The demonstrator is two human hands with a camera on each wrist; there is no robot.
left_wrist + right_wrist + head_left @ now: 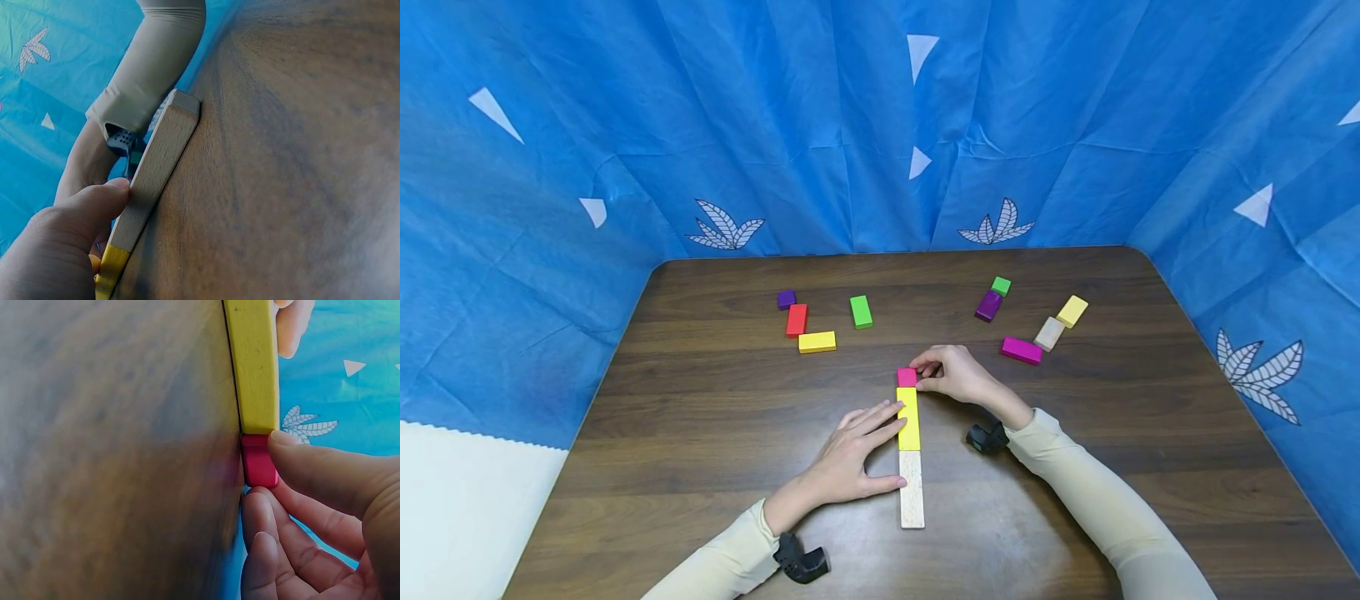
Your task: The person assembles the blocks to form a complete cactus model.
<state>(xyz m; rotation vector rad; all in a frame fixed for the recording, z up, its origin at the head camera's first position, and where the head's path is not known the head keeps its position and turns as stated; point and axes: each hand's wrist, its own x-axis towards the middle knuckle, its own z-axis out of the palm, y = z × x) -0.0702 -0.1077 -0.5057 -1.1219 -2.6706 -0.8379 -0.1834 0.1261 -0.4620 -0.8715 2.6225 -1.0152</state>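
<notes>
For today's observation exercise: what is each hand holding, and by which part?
The right hand pinches the small pink wooden block by its sides. The left hand holds nothing; its straight fingers rest against the long yellow wooden block.

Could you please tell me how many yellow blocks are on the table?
3: a long yellow wooden block in the line under the hands, a yellow rectangular block lying far left, and a small yellow block far right. None seems hidden.

Dark wooden tabletop (715, 400), bearing a line of pink block (907, 377), yellow block (908, 418), plain wooden block (912, 490), scattered coloured blocks (817, 342) behind
</notes>
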